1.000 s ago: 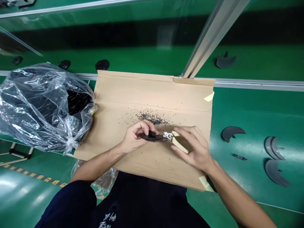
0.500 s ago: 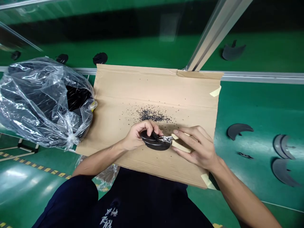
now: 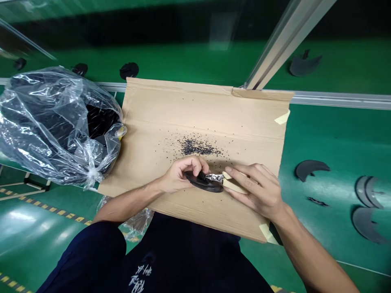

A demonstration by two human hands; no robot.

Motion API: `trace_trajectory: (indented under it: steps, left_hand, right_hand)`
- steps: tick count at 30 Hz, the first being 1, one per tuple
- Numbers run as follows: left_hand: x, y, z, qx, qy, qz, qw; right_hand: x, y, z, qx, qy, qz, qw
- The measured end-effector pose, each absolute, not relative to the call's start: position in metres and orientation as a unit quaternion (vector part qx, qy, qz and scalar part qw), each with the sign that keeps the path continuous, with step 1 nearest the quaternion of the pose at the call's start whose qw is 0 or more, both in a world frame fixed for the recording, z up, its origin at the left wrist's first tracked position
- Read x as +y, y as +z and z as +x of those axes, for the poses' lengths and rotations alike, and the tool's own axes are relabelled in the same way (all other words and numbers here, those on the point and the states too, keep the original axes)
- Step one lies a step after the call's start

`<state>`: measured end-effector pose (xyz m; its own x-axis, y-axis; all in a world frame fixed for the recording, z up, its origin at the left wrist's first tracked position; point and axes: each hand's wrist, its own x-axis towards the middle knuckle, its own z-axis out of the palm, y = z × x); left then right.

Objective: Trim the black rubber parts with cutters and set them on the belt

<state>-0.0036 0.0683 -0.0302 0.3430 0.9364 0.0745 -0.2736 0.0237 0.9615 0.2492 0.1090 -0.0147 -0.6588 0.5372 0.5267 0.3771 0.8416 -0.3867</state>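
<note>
My left hand (image 3: 185, 172) grips a dark, rounded plastic part (image 3: 207, 185) by its left end, just above the cardboard. Wrapped round the pale yellow handles of a pair of nippers (image 3: 234, 184) is my right hand (image 3: 258, 188). The metal jaws reach left to a small raised piece on the part, beside my left fingertips. Whether the jaws touch or bite it is too small to tell. Beyond my hands, a pile of tiny black bits (image 3: 198, 146) lies scattered over the cardboard sheet (image 3: 171, 110).
A clear plastic bag (image 3: 55, 122) holding dark parts stands at the left. Several dark curved pieces, one of them a crescent (image 3: 311, 169), lie on the green surface at right. A metal post (image 3: 284, 44) rises behind the cardboard, which is taped at its right corners.
The part has tilted in my left hand and now looks flatter and thinner. The nippers' handles are closer together. The view has shifted slightly.
</note>
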Motion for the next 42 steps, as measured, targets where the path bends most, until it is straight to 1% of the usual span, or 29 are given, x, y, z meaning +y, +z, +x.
trace_trajectory:
  steps: [12, 18, 21, 25, 27, 29, 31, 33, 36, 38, 42]
  left_hand:
    - [0.066, -0.03, -0.003, 0.321, 0.475, 0.544, 0.612]
    - [0.068, -0.034, -0.003, 0.344, 0.486, 0.509, 0.622]
    - [0.07, -0.037, -0.002, 0.386, 0.501, 0.452, 0.629]
    - [0.083, -0.038, -0.003, 0.444, 0.527, 0.377, 0.619]
    - [0.1, -0.037, -0.009, 0.479, 0.538, 0.391, 0.573]
    - [0.13, -0.034, -0.019, 0.53, 0.541, 0.433, 0.489]
    - [0.171, -0.027, -0.033, 0.569, 0.539, 0.473, 0.403]
    - [0.219, -0.017, -0.046, 0.581, 0.548, 0.488, 0.353]
    - [0.285, -0.003, -0.055, 0.595, 0.541, 0.514, 0.299]
    - [0.314, 0.002, -0.056, 0.601, 0.518, 0.542, 0.276]
    - [0.329, 0.004, -0.065, 0.614, 0.435, 0.612, 0.244]
  right_hand:
    - [0.107, -0.013, 0.251, -0.895, 0.193, -0.251, 0.315]
    - [0.109, -0.017, 0.25, -0.881, 0.215, -0.264, 0.329]
    - [0.116, -0.018, 0.253, -0.878, 0.183, -0.314, 0.313]
    - [0.131, -0.028, 0.263, -0.875, 0.091, -0.399, 0.257]
    - [0.14, -0.036, 0.268, -0.878, 0.051, -0.414, 0.234]
    - [0.149, -0.045, 0.272, -0.883, 0.024, -0.41, 0.227]
    - [0.154, -0.051, 0.275, -0.886, -0.001, -0.404, 0.227]
    - [0.155, -0.053, 0.276, -0.889, -0.015, -0.4, 0.224]
    - [0.152, -0.052, 0.277, -0.889, -0.013, -0.404, 0.214]
    - [0.149, -0.049, 0.278, -0.886, 0.002, -0.414, 0.208]
    - [0.143, -0.046, 0.278, -0.875, 0.035, -0.429, 0.22]
